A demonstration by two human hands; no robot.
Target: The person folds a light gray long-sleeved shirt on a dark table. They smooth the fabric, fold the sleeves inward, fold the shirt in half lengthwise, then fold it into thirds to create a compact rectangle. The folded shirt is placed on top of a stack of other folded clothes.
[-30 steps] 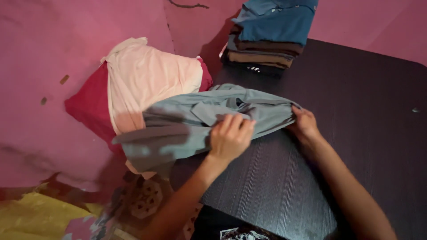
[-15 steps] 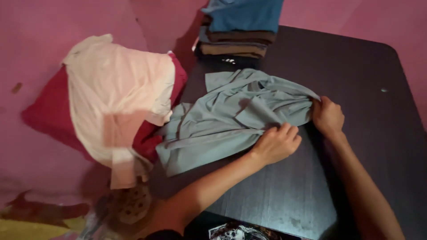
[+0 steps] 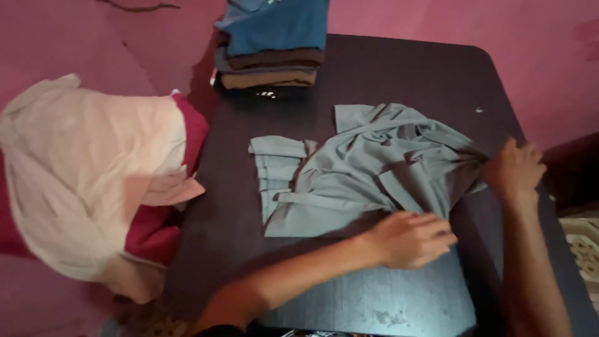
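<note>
On dark table (image 3: 399, 68), grey shirt (image 3: 368, 168) now wholly flat, right hand (image 3: 515, 168) fingers clenching its edge, left hand (image 3: 412, 239) fingers released.

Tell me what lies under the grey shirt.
The grey shirt lies crumpled on the dark table; bare tabletop shows all round it. Whether anything is beneath its folds cannot be seen.

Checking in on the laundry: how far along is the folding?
Done: a stack of folded clothes at the table's far edge. In hand: a crumpled grey shirt, left hand and right hand on its edge. Left: cream and red garments heaped beside.
</note>
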